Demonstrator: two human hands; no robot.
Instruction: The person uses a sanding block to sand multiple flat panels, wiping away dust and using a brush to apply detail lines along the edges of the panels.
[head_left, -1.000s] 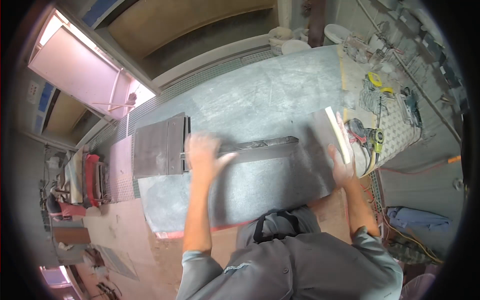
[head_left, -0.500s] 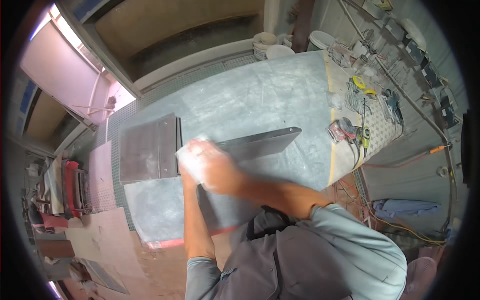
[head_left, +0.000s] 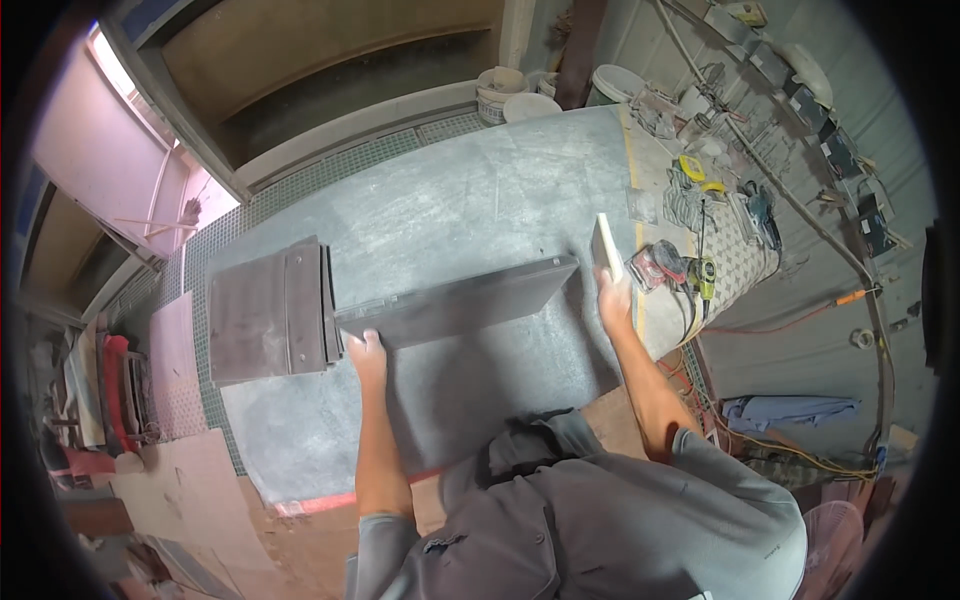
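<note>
A long dark grey panel [head_left: 470, 302] stands tilted on its long edge on the grey, dust-smeared table [head_left: 470, 190]. My left hand [head_left: 368, 354] grips the panel's left end, thumb on top. Past the panel's right end, my right hand [head_left: 613, 296] is closed around a pale flat block [head_left: 606, 246], held upright and apart from the panel. The block's cream edge shows; its exact kind is unclear. Left of my left hand lies a stack of similar dark panels [head_left: 262, 315], the top ones with small holes.
On the table's right end are a red-and-grey sander [head_left: 660, 264], a green-and-black power tool [head_left: 704, 279], yellow-handled tools [head_left: 692, 168] and cables. White buckets [head_left: 500, 95] stand beyond the far edge. An orange hose [head_left: 790, 322] runs at right; a blue cloth [head_left: 790, 411] lies lower right.
My right hand has moved right, from beside my left hand to past the panel's far end. The white blur at my hands now shows as a block. The whole view has shifted slightly.
</note>
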